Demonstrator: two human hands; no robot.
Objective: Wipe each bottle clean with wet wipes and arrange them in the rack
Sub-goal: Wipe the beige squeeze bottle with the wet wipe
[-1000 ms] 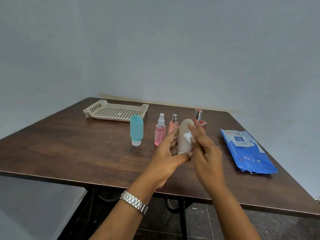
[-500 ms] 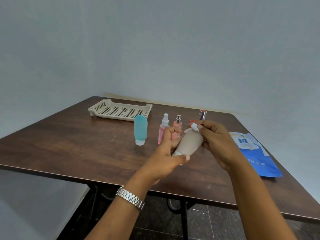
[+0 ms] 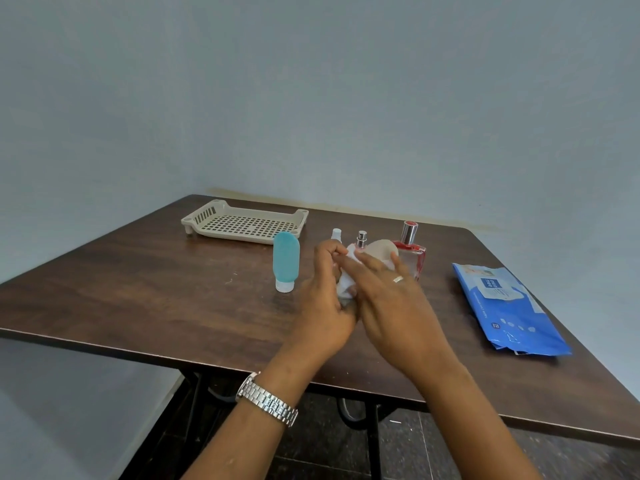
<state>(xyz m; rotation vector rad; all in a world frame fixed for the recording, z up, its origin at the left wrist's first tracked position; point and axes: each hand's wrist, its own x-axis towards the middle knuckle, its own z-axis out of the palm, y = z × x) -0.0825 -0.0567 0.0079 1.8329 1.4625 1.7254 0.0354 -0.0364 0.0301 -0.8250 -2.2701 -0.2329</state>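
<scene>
**Hidden or unclear**
- Bottle [image 3: 382, 248]: only the rounded beige end shows above the hands. The rest, cap included, is covered.
- Wipe [image 3: 345, 288]: white folds show between the palms and beside the left fingertips. Its full extent is not visible.
- Right thumb: hidden. Both forearms are cut off by the bottom edge.
- Pink sprayer [image 3: 336, 233]: only the white cap shows behind the left hand [image 3: 322, 303].
- Second sprayer [image 3: 361, 239]: only the silver nozzle shows clearly.
- Perfume [image 3: 412, 252]: the lower left part is covered by the right hand [image 3: 391, 303].

**Position and axis**
- The bottle is held above the table [image 3: 138, 289], near its middle, just in front of the row of sprayers.
- The long axis tilts, with the visible end pointing up, away and slightly right.

**Grip**
- Left hand: fingers curled round the lower part of the bottle, with the wipe against it.
- Right hand: fingers nearly straight, laid across the bottle and pressing the wipe on it.

**Other items**
- The blue tube [image 3: 286, 259] stands cap-down, apart from the hands.
- The rack [image 3: 242, 221] lies at the far left.

**Writing**
- Pack [image 3: 512, 306]: the white label reads "mee mee". A small mark appears to read "72". The finer print is illegible.
</scene>
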